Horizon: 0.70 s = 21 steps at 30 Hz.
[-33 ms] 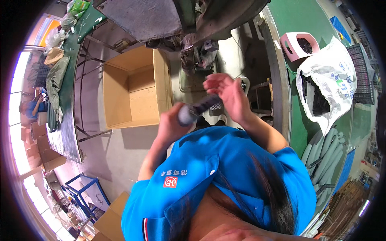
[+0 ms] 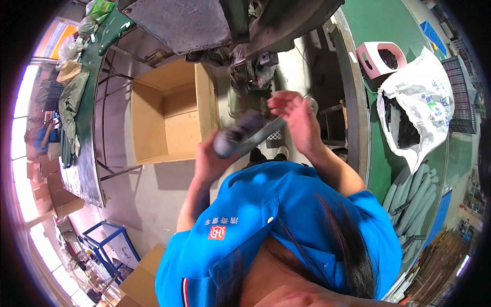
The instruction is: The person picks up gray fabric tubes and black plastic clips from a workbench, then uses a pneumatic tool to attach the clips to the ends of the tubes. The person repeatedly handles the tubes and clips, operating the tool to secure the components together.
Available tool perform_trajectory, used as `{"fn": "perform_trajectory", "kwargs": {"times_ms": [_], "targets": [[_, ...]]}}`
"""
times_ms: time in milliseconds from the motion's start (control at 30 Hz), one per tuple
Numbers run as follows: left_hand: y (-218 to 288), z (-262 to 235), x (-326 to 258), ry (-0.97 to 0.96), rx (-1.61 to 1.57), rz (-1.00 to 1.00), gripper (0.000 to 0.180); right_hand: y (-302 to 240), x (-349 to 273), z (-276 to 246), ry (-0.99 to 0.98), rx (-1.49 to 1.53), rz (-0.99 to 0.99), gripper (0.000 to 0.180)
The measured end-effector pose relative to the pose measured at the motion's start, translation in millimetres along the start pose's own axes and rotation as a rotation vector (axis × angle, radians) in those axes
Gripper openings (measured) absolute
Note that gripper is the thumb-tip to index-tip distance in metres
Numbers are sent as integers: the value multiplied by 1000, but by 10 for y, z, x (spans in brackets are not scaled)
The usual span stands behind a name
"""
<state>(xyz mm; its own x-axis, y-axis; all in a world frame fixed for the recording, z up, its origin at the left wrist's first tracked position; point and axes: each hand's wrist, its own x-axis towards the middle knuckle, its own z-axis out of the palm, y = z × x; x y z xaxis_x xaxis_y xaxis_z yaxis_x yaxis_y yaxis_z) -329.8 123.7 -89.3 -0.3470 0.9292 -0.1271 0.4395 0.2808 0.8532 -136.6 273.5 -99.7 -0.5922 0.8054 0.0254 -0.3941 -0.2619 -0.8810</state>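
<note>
My left hand (image 2: 207, 157) is closed around a grey tube-shaped part with a pale rounded end (image 2: 225, 145). A dark, motion-blurred section (image 2: 246, 124) sticks out from it, up and to the right. Below that section a slim grey-green tube (image 2: 263, 136) slants from my left hand toward my right. My right hand (image 2: 299, 123) is raised by the far end of this tube, its fingers loosely bent and apart. Whether its palm touches the tube I cannot tell. Blur also hides how the dark section and the slim tube meet.
An open cardboard box (image 2: 183, 129) stands at left. A metal machine (image 2: 189, 23) hangs over the far side. On the green bench (image 2: 381, 112) at right are a pink container (image 2: 365, 57) of small dark pieces, a white sack (image 2: 427, 97) with black parts, and several grey tubes (image 2: 411, 194).
My left hand has shifted slightly left. The dark section has swung up and left, and the slim tube now shows between my hands. My right hand has moved slightly right.
</note>
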Motion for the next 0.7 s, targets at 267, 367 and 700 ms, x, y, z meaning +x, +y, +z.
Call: {"fn": "perform_trajectory", "kwargs": {"times_ms": [267, 367, 700], "targets": [[-695, -589, -85, 180, -1357, -104, 25, 593, -433, -1043, 327, -42, 305, 72], [-1217, -307, 290, 39, -1553, -262, 22, 314, -560, -695, -84, 632, 396, 55], [638, 935, 877, -456, -693, 470, 92, 336, -628, -376, -297, -149, 267, 29]]}}
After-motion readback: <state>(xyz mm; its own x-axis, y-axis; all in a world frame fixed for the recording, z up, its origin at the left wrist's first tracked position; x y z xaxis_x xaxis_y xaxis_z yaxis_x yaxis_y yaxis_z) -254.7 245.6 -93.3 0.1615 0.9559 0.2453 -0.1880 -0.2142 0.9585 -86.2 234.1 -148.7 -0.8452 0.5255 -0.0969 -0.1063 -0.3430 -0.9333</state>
